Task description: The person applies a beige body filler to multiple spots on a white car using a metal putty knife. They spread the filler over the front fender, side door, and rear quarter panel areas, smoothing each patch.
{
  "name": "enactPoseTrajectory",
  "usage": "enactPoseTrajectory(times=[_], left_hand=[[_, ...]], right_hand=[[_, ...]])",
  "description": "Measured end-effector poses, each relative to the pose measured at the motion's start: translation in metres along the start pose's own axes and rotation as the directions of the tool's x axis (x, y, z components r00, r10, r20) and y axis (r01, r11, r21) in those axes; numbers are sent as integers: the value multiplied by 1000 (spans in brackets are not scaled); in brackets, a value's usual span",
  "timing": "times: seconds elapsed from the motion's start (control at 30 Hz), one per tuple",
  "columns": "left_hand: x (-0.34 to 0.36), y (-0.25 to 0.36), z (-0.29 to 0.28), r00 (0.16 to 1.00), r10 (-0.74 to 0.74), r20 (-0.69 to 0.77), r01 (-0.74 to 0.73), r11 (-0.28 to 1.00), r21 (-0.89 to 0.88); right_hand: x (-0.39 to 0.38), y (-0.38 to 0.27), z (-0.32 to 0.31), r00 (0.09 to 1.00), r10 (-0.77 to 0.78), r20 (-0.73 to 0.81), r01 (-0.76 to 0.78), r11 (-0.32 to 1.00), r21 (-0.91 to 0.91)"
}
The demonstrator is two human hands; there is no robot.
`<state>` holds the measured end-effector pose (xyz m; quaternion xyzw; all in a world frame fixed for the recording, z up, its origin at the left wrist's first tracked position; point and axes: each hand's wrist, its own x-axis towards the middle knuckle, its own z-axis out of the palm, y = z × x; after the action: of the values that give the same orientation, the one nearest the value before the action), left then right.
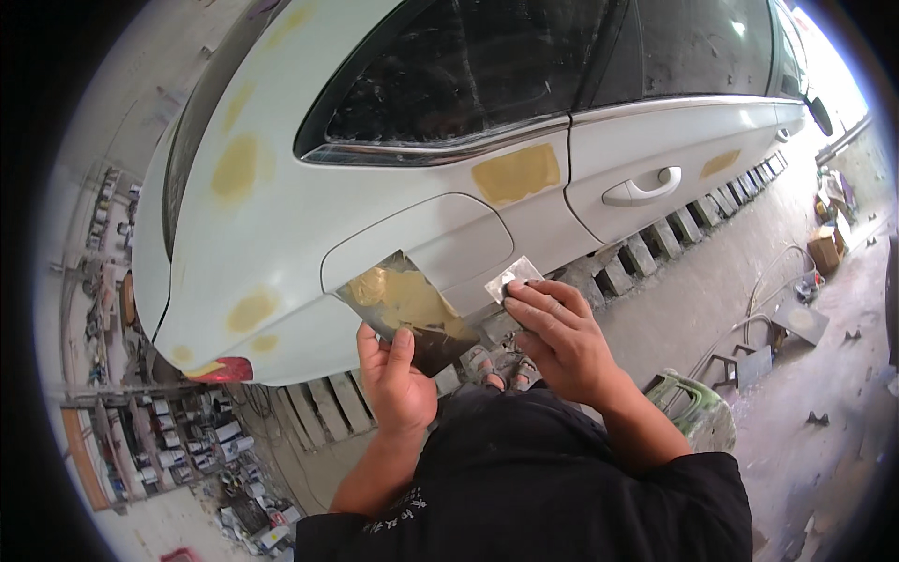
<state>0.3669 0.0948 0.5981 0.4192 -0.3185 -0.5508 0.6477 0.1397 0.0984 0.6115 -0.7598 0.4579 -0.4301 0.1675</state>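
Note:
My left hand (398, 379) grips a square metal plate (426, 342) smeared with yellow-tan putty (384, 288). My right hand (557, 332) holds a small silver spreader blade (502, 277) between thumb and fingers, just right of the plate. Both are in front of a white car (440, 225), near its fuel flap (412, 215) and rear side. Yellow filler patches show on the body, including one (515, 173) below the rear window, one (234, 169) on the rear pillar and one (719, 162) by the door handle (641, 187).
Grey blocks (640, 253) line the car's lower side above my sandalled feet (496, 370). A green padded object (693, 412) stands right of me, with hoses, metal plates (801, 323) and a cardboard box (824, 253) beyond. Shelves of small items (164, 440) are at the lower left.

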Motion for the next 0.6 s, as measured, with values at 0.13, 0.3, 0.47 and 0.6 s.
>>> enactPoseTrajectory(times=[0.13, 0.3, 0.47, 0.6], left_hand=[[-18, 0, 4, 998, 53, 19, -52, 998, -41], [-34, 7, -2, 980, 197, 26, -199, 974, 111], [-53, 31, -29, 787, 605, 117, -600, 709, 371], [-59, 49, -70, 900, 436, -21, -417, 872, 255]], right_hand=[[0, -15, 6, 987, -124, 98, 139, 976, -167], [-1, -24, 15, 948, -175, 264, 213, 970, -120], [3, -7, 17, 966, -125, 227, 48, 948, 316], [4, -8, 28, 962, -42, 269, -104, 855, 507]])
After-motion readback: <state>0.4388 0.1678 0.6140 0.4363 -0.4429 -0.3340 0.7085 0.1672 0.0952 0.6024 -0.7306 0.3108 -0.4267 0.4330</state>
